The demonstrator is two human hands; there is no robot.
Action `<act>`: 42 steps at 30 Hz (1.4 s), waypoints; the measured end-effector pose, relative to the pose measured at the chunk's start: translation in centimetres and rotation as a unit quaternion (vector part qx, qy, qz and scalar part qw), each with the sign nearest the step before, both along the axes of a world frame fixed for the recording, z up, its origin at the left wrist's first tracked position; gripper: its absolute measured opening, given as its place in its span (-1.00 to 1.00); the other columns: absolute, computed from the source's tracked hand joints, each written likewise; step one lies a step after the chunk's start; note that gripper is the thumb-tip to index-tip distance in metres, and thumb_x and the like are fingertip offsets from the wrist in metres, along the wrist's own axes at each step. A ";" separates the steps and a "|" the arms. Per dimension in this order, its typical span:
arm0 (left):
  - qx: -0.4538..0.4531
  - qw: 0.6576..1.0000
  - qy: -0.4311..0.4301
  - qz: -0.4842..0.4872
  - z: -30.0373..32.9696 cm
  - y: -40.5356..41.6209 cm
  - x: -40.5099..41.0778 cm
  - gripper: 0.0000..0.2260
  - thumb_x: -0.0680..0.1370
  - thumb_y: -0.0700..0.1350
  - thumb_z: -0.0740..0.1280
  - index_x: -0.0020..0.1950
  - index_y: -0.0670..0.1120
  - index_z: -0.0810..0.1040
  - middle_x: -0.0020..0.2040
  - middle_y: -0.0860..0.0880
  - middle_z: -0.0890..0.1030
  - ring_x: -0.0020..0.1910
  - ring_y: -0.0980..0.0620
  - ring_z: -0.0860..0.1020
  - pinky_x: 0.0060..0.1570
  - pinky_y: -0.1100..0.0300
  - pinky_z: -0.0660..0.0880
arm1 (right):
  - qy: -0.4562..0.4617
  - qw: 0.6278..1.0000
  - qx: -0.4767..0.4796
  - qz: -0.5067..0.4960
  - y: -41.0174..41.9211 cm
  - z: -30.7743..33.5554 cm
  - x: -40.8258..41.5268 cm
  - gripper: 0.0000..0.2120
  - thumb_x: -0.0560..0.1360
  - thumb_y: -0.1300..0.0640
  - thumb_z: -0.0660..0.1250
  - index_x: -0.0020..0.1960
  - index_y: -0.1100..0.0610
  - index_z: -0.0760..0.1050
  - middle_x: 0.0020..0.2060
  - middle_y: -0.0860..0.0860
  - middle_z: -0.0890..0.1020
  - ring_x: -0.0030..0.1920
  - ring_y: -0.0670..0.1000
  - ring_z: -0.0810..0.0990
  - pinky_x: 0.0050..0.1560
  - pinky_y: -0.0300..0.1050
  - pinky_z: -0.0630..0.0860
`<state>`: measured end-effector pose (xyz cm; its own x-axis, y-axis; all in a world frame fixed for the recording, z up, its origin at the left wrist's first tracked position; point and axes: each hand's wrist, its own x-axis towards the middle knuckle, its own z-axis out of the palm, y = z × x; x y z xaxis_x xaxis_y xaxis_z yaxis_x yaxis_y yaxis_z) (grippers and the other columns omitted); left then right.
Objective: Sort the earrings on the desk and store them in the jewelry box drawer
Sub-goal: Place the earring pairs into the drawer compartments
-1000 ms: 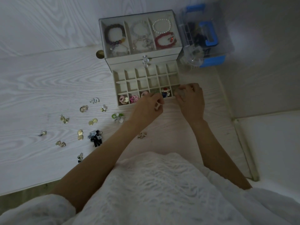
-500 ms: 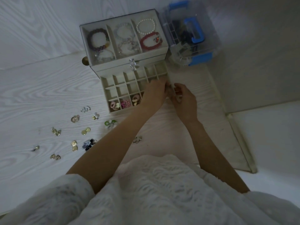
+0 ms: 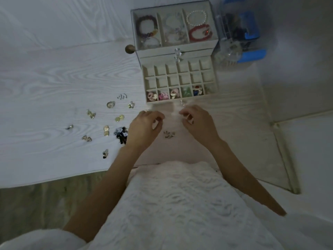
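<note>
The jewelry box (image 3: 194,44) stands at the back of the desk, bracelets in its top tray. Its drawer (image 3: 210,82) is pulled out, and the front row of cells holds pink, green and red-blue earrings. Several gold and silver earrings (image 3: 119,118) lie scattered on the desk left of the drawer, near a dark cluster (image 3: 121,133). My left hand (image 3: 144,129) hovers in front of the drawer with its fingers curled down, hiding what is under them. My right hand (image 3: 198,123) hangs beside it, loosely curled, nothing seen in it. A small pair (image 3: 169,134) lies between them.
A clear plastic case with blue parts (image 3: 252,56) stands right of the jewelry box. A round brass knob (image 3: 130,49) sits at the box's left side. The desk's front edge (image 3: 54,179) runs just before my lap; a wall closes the right side.
Both hands have drawn back from the drawer's front-right cells toward me. They now sit over the desk in front of the drawer, apart from each other.
</note>
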<state>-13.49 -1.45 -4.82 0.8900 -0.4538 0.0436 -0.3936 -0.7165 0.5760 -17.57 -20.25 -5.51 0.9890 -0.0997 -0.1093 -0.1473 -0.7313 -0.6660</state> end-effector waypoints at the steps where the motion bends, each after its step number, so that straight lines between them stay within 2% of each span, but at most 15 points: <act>1: 0.011 1.000 0.019 -0.007 -0.5 0.7 -0.7 -0.82 0.44 -0.23 0.39 0.02 -0.08 0.59 -0.12 -0.05 0.64 -0.14 -0.06 0.56 -0.19 0.09 0.54 | 0.028 0.999 0.004 0.021 1.1 -0.3 -0.6 -0.74 0.43 0.19 0.37 0.11 0.13 0.51 -0.01 0.07 0.53 -0.10 -0.03 0.49 -0.05 -0.09 0.48; 5: 0.035 0.996 0.060 -0.056 -2.1 1.0 -2.0 -0.61 0.37 -0.27 0.44 0.18 -0.14 0.54 0.05 -0.17 0.57 -0.05 -0.17 0.56 -0.09 0.07 0.51 | 0.067 0.997 -0.012 0.037 3.6 -1.5 -1.7 -0.54 0.33 0.11 0.47 0.18 0.14 0.43 0.09 0.11 0.47 0.06 0.10 0.47 -0.03 -0.02 0.47; 8: 0.035 0.995 0.070 -0.070 -2.6 0.3 -2.0 -0.56 0.35 -0.26 0.47 0.21 -0.15 0.53 0.05 -0.20 0.55 -0.08 -0.19 0.57 -0.12 0.09 0.51 | 0.071 0.996 -0.033 0.036 4.1 -2.0 -1.7 -0.58 0.35 0.14 0.45 0.16 0.20 0.43 0.06 0.15 0.49 0.05 0.15 0.48 -0.05 0.03 0.47; 12: 0.023 0.994 0.097 -0.052 -2.9 -0.5 -1.4 -0.64 0.38 -0.21 0.46 0.16 -0.17 0.55 0.06 -0.20 0.54 -0.09 -0.19 0.56 -0.14 0.07 0.49 | 0.051 0.998 -0.033 0.005 4.0 -2.1 -1.6 -0.72 0.46 0.17 0.35 0.15 0.20 0.49 0.03 0.15 0.53 0.00 0.13 0.52 -0.08 -0.07 0.41; 15: 0.015 0.994 0.101 -0.044 -3.0 -0.6 -0.7 -0.74 0.38 -0.24 0.44 0.06 -0.17 0.58 0.01 -0.18 0.56 -0.10 -0.16 0.56 -0.15 0.09 0.48 | 0.049 0.997 -0.055 -0.028 3.9 -2.1 -1.6 -0.78 0.50 0.16 0.30 0.13 0.19 0.51 0.03 0.15 0.54 -0.02 0.12 0.53 -0.12 -0.13 0.36; 20: 0.032 0.993 0.084 -0.072 -2.7 0.1 -0.3 -0.90 0.45 -0.25 0.35 -0.05 -0.20 0.58 -0.06 -0.19 0.55 -0.16 -0.18 0.55 -0.22 0.03 0.49 | 0.072 0.991 -0.087 -0.074 3.7 -2.1 -2.1 -0.81 0.50 0.14 0.30 0.07 0.20 0.49 -0.01 0.15 0.54 -0.04 0.11 0.52 -0.08 -0.09 0.40; 24: 0.037 0.993 0.063 -0.093 -2.4 0.8 -0.3 -0.94 0.48 -0.26 0.34 -0.07 -0.23 0.56 -0.09 -0.21 0.56 -0.20 -0.20 0.55 -0.24 0.05 0.43 | 0.048 0.987 -0.119 -0.100 4.0 -1.9 -2.6 -0.90 0.50 0.25 0.27 -0.02 0.27 0.49 0.03 0.21 0.48 -0.02 0.16 0.47 -0.08 0.00 0.45; 27: 0.025 0.992 0.071 -0.099 -2.2 1.5 -0.7 -0.93 0.50 -0.26 0.33 -0.05 -0.25 0.55 -0.15 -0.23 0.59 -0.18 -0.22 0.55 -0.23 0.05 0.43 | 0.031 0.986 -0.147 -0.073 4.2 -1.9 -2.9 -0.94 0.51 0.29 0.25 -0.05 0.29 0.47 -0.05 0.24 0.49 -0.07 0.20 0.46 -0.15 0.02 0.43; 29: 0.002 0.994 0.088 -0.063 -2.0 2.2 -0.7 -0.91 0.51 -0.23 0.32 -0.03 -0.23 0.55 -0.16 -0.21 0.61 -0.19 -0.19 0.56 -0.19 0.04 0.45 | 0.028 0.987 -0.154 -0.040 4.1 -2.0 -2.4 -0.94 0.52 0.27 0.23 -0.07 0.27 0.44 -0.14 0.21 0.51 -0.11 0.18 0.46 -0.18 0.02 0.41; 31: -0.038 0.994 0.104 -0.002 -1.7 2.7 -0.5 -0.91 0.51 -0.18 0.35 -0.03 -0.17 0.57 -0.15 -0.14 0.64 -0.22 -0.06 0.57 -0.17 0.09 0.51 | 0.034 0.991 -0.117 -0.046 3.7 -1.8 -1.5 -0.94 0.53 0.24 0.22 -0.06 0.25 0.42 -0.15 0.18 0.53 -0.13 0.14 0.47 -0.18 -0.05 0.38; 33: -0.073 0.989 0.112 0.062 -1.1 2.8 0.1 -0.93 0.50 -0.13 0.37 -0.06 -0.12 0.59 -0.18 -0.06 0.65 -0.29 0.07 0.54 -0.21 0.18 0.50 | 0.034 0.995 -0.051 -0.072 3.4 -1.1 0.0 -0.93 0.51 0.25 0.26 -0.04 0.25 0.43 -0.15 0.16 0.55 -0.15 0.11 0.51 -0.16 -0.03 0.44; 36: -0.124 0.982 0.094 0.110 -0.1 2.3 2.1 -0.94 0.48 -0.12 0.40 -0.11 -0.09 0.59 -0.25 -0.03 0.64 -0.32 0.07 0.56 -0.26 0.20 0.52 | 0.014 0.994 0.027 -0.107 3.1 0.5 3.1 -0.94 0.49 0.25 0.29 -0.04 0.22 0.47 -0.19 0.12 0.60 -0.18 0.11 0.58 -0.11 0.08 0.56; 39: -0.152 0.979 0.067 0.122 0.5 0.9 5.4 -0.96 0.46 -0.20 0.39 -0.11 -0.09 0.60 -0.21 -0.04 0.66 -0.27 0.05 0.60 -0.22 0.12 0.58 | -0.026 0.988 0.091 -0.122 2.8 2.4 6.5 -0.96 0.47 0.27 0.33 -0.08 0.22 0.50 -0.25 0.07 0.59 -0.22 0.07 0.60 -0.17 -0.10 0.57; 42: -0.122 0.985 0.029 0.120 0.4 -0.5 8.9 -0.93 0.47 -0.22 0.35 -0.09 -0.10 0.59 -0.19 -0.08 0.65 -0.25 -0.01 0.60 -0.23 0.08 0.57 | -0.068 0.983 0.128 -0.114 2.6 3.3 9.2 -0.97 0.45 0.28 0.35 -0.11 0.23 0.51 -0.24 0.06 0.58 -0.25 0.00 0.57 -0.21 -0.30 0.52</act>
